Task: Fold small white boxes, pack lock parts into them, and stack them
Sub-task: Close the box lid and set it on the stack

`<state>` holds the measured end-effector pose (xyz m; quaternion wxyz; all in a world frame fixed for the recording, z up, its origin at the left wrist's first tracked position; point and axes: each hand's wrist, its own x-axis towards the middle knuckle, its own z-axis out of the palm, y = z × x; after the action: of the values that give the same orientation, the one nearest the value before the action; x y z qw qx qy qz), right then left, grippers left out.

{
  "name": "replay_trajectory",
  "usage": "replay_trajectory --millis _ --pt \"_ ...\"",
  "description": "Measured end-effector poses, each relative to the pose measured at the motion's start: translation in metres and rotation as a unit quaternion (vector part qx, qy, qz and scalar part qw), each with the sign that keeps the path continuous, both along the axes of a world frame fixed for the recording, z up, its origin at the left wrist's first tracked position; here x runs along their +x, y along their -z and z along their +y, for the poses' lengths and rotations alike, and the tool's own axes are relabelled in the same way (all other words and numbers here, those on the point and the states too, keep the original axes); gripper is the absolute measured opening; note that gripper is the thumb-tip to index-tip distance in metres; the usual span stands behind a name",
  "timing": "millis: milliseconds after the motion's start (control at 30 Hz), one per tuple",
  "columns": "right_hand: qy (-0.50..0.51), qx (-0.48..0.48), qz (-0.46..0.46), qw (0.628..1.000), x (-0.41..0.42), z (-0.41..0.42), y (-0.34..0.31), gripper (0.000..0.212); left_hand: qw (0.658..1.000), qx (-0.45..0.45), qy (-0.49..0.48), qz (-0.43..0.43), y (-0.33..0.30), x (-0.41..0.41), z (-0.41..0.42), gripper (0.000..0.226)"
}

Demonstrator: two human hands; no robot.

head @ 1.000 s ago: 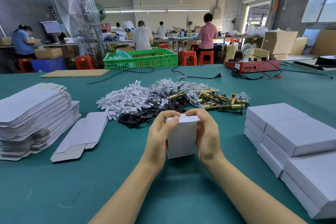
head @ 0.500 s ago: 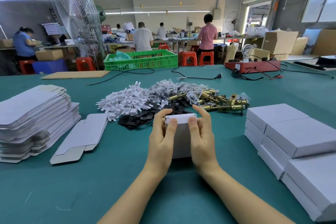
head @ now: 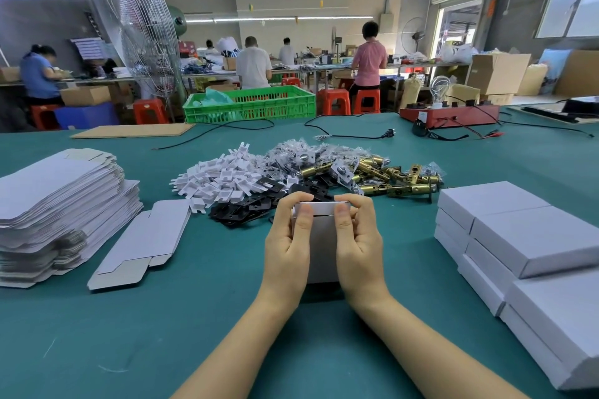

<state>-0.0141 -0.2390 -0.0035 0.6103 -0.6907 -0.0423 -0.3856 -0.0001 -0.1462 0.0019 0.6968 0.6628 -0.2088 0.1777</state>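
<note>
A small white box (head: 322,246) stands upright on the green table (head: 201,317), held between both hands. My left hand (head: 287,246) grips its left side with the thumb on the top front edge. My right hand (head: 358,244) grips the right side, its thumb also near the top flap and its fingers curled over the top. Behind the box lie piles of lock parts: white plastic pieces (head: 220,178), black plates (head: 246,209), bagged screws (head: 311,152) and brass latches (head: 395,178). Finished white boxes (head: 518,236) are stacked at the right.
A tall stack of flat box blanks (head: 55,207) sits at the left, with one loose blank (head: 142,244) beside it. Farther back are a black cable (head: 350,134), a red device (head: 449,115), a green crate (head: 249,104) and a large fan (head: 136,32). People work at far tables.
Both hands slid round to the front of the box and both thumbs moved up onto its top edge. The top flap now lies folded flat.
</note>
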Motion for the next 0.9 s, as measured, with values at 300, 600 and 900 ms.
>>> replay_trajectory --millis 300,600,900 --pt "0.005 -0.013 -0.028 0.999 0.003 0.001 0.001 0.012 1.0 0.002 0.012 -0.022 0.002 0.0 0.001 0.018" --pt "0.017 -0.05 -0.059 0.997 0.004 -0.004 0.004 0.015 0.999 0.0 0.012 -0.039 0.005 0.001 0.003 0.012" --pt "0.04 -0.116 -0.103 0.987 0.008 -0.011 0.007 0.021 0.999 0.011 -0.004 -0.044 0.008 0.006 0.002 0.011"
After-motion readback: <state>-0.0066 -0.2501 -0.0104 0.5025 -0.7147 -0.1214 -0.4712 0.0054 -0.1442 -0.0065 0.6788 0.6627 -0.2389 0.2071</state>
